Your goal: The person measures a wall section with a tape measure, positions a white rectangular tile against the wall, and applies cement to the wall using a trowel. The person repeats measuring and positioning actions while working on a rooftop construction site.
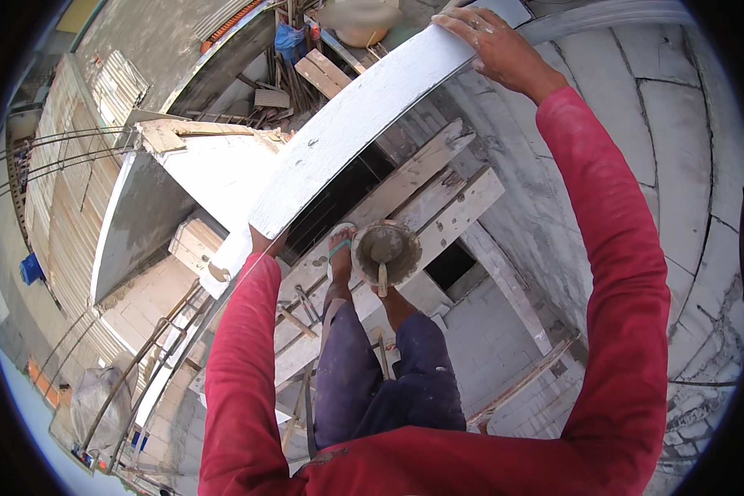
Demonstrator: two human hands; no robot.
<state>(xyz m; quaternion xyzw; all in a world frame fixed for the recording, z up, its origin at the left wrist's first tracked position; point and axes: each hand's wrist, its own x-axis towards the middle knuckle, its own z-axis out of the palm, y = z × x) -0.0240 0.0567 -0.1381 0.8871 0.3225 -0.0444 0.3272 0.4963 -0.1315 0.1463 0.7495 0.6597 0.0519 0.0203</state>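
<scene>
A long white building block (347,120) spans the view in front of me, held at its two ends. My left hand (268,241) is at its near left end; the block hides most of the fingers. At the far right end, my right hand (502,51) is closed over the top edge, fingers laid across the white face. Below the block, a round bucket (411,240) of grey mortar stands on the planks by my feet. Inside it rests a trowel (383,277), handle toward me.
I stand on wooden scaffold planks (463,207), with a dark gap (450,264) beside them. A block wall (620,124) rises on the right. Reinforcing bars (74,140) stick out at left. Timber scraps (326,73) and a blue bag (289,40) lie below, beyond the block.
</scene>
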